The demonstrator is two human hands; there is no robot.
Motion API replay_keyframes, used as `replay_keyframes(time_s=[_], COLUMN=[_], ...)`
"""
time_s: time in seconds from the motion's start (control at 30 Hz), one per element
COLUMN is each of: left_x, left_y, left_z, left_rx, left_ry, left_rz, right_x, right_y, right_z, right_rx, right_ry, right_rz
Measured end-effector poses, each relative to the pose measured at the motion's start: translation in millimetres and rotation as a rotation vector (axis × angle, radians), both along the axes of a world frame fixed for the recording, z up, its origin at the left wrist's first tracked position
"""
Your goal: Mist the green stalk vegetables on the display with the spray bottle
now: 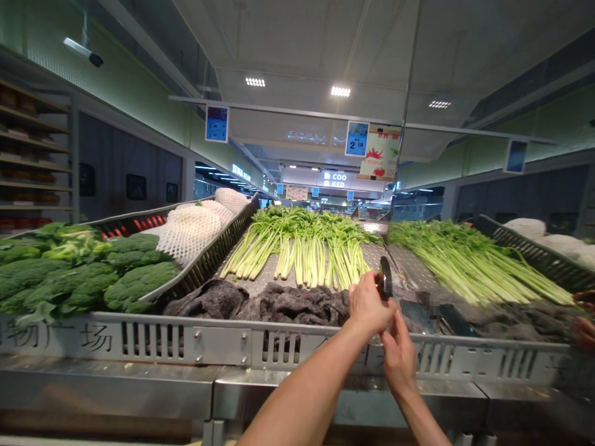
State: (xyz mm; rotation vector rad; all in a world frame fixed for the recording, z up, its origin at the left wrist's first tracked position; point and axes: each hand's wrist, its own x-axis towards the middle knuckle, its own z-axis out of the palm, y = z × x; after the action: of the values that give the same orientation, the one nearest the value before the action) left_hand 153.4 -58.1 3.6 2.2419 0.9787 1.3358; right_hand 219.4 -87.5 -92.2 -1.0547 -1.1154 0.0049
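My left hand (pixel 370 305) is closed around a dark, curved object (pixel 385 277), whose kind I cannot make out. It is over the front right of the display, beside the cut ends of the celery (pixel 309 257). Just below, my right hand (pixel 400 353) has its fingers bent together near the left wrist. Whatever those fingers grip is hidden. The celery lies in bunches with its leaves to the back. A crumpled dark cloth (pixel 297 305) lies in front of the stalks, and a dark flat object like a phone (pixel 417 317) rests right of my hands.
A grey slotted rail (pixel 223 341) runs along the front. To the left are broccoli (pixel 139 272) and a black crate (pixel 218 241) beside foam-netted produce (pixel 193 229). A mirror (pixel 465 186) at the right reflects the celery. Price signs (pixel 357 138) hang above.
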Motion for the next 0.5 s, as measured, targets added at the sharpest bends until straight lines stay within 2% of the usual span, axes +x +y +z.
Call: replay_keyframes(time_s=[0.5], left_x=[-4.0], left_y=[-8.3], left_z=[0.9], left_rx=[0.026], left_ry=[-0.026], left_rz=[-0.003], right_x=[1.9], right_y=[-1.5], right_z=[-4.7], right_rx=[0.029], right_ry=[-0.019], right_rz=[-0.014])
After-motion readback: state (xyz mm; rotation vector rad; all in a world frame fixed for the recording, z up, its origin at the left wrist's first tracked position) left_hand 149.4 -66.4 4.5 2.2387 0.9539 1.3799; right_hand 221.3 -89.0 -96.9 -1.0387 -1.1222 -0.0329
